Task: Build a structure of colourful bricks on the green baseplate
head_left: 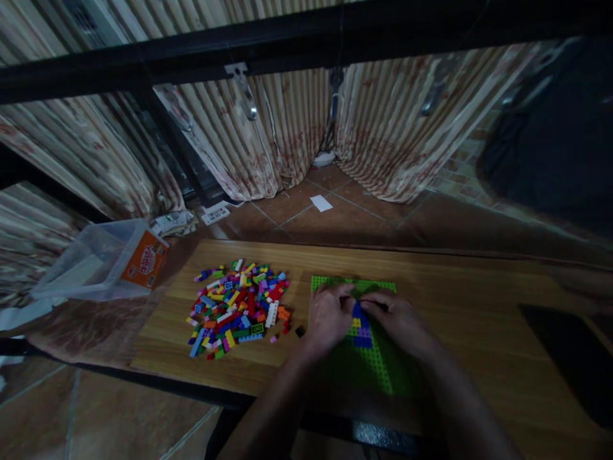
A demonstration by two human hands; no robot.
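A green studded baseplate (383, 377) lies on the wooden table under both hands. Purple, yellow and blue bricks (363, 333) are joined on it in a small patch between the hands. At the top of that patch is a blue brick (357, 311), partly covered by fingertips. My left hand (330, 313) is closed, thumb and fingers pressed against this blue brick from the left. From the right, my right hand (397, 318) pinches at the same blue brick with curled fingers. The exact contact is dim and partly hidden.
A heap of mixed coloured bricks (234, 306) lies left of the baseplate, with a small black brick (300, 331) between them. A dark flat object (560, 351) rests at the table's right. Beyond the left end stands a clear plastic bin (90, 255).
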